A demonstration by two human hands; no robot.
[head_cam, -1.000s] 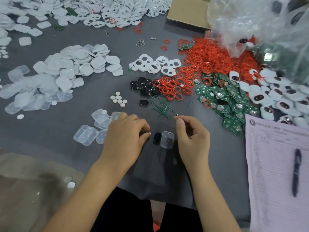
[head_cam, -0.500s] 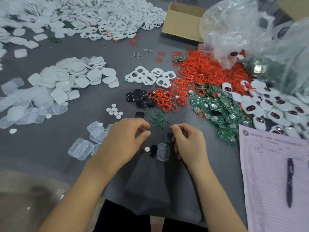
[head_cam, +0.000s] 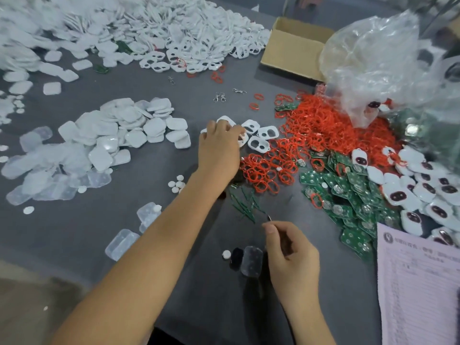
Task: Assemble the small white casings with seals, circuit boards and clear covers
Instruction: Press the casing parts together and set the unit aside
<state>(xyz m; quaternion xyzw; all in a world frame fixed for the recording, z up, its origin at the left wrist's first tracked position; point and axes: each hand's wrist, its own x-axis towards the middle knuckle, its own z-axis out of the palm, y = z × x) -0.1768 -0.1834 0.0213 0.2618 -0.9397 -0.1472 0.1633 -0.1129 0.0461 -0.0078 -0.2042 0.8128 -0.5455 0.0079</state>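
My left hand (head_cam: 220,148) reaches forward to the small cluster of white casings with two holes (head_cam: 262,136), and its fingers curl round one of them. My right hand (head_cam: 290,252) stays near me and pinches a thin metal tool whose tip shows above the thumb. Just left of it lie a clear cover (head_cam: 252,261), a black oval piece (head_cam: 236,255) and a small white disc (head_cam: 226,254). Red seals (head_cam: 271,170) lie in a heap right of my left hand. Green circuit boards (head_cam: 348,195) spread further right.
White casing backs (head_cam: 139,125) and clear covers (head_cam: 49,170) pile at the left. Finished units (head_cam: 423,192), a plastic bag (head_cam: 388,61) and a cardboard box (head_cam: 293,46) sit at the right. A printed sheet (head_cam: 418,290) lies at the lower right. More white casings (head_cam: 174,33) fill the back.
My left hand has left the spot in front of me and reached forward to the white two-hole casings. My right hand stays near the clear cover, still pinching the thin tool.
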